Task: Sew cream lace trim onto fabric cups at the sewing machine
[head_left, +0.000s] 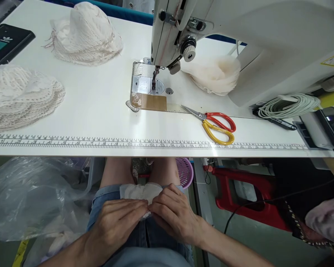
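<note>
I have both hands down in my lap, below the front edge of the tabletop (pixel 72 111). My left hand (pixel 115 222) and right hand (pixel 174 215) meet fingertip to fingertip over a small cream fabric piece (pixel 140 192) that lies on my denim shorts (pixel 105 196). The fingers of both are curled in and pinched narrow on its near edge; the far part of the piece shows beyond my knuckles. Whether I am folding the edge or matching two layers, I cannot tell.

My landmark is the sewing machine (pixel 239 33). Its needle and presser foot (pixel 155 79) stand bare over the metal plate, with no cloth under them. Just to the right of the plate lie the scissors (pixel 215 124) with red and yellow handles. Behind them, under the machine arm, sits a sheer pale bundle (pixel 214 74). Well to the left of the machine are two lace stacks (pixel 86 33) (pixel 19 94). A printed ruler strip (pixel 100 142) runs along the tabletop's front edge. Below and to the left, a clear plastic bag (pixel 30 196) slumps beside my knee.

I judge this to be the preparing step: the piece is being lined up by hand away from the needle. A next move would call for keeping that pinch firm while lifting the piece, so the arranged edge does not slip.
</note>
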{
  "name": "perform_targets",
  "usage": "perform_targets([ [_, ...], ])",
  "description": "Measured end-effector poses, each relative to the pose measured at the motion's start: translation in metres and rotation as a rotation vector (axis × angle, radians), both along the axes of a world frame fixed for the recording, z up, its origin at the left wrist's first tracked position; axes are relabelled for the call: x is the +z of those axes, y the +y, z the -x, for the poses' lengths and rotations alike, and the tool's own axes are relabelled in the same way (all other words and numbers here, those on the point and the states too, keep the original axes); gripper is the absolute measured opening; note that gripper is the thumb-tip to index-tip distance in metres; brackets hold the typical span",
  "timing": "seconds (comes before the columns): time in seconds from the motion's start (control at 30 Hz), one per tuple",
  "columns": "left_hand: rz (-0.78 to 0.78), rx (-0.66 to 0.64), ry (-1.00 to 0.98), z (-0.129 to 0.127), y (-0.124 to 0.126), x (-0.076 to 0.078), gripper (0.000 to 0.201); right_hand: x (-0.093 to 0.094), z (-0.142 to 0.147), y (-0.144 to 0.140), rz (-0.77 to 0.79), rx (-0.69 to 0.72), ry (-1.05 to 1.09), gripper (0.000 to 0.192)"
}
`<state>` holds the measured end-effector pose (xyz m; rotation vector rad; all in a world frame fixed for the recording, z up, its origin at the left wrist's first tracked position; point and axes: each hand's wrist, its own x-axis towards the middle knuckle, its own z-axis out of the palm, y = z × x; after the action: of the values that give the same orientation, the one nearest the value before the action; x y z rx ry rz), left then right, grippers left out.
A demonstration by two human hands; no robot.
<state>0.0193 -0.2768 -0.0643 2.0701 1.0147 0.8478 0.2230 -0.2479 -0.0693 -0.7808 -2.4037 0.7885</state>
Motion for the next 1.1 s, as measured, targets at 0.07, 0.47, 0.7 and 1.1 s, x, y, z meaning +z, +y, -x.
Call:
perform_targets([
  [0.07, 0.261, -0.01, 0.02, -0.001, 0.002, 0.0, 0.021, 0.001, -0.001, 0.002, 0.228, -0.007, -0.004, 0.009],
  [0.47, 1.433, 0.028, -0.243, -0.01, 0.015, -0.003, 0.028, 0.003, -0.007, 0.01, 1.152, 0.023, -0.076, 0.029],
  [0.7, 1.546, 0.071, -0.324, -0.005, 0.011, -0.006, 0.035, 0.069, -0.047, 0.064, 0.428, -0.165, -0.162, 0.016],
  [1.1, 1.513, 0.088, -0.305, 0.001, 0.007, -0.008, 0.042, 0.053, -0.104, 0.147, -0.236, -0.541, -0.52, 0.026],
])
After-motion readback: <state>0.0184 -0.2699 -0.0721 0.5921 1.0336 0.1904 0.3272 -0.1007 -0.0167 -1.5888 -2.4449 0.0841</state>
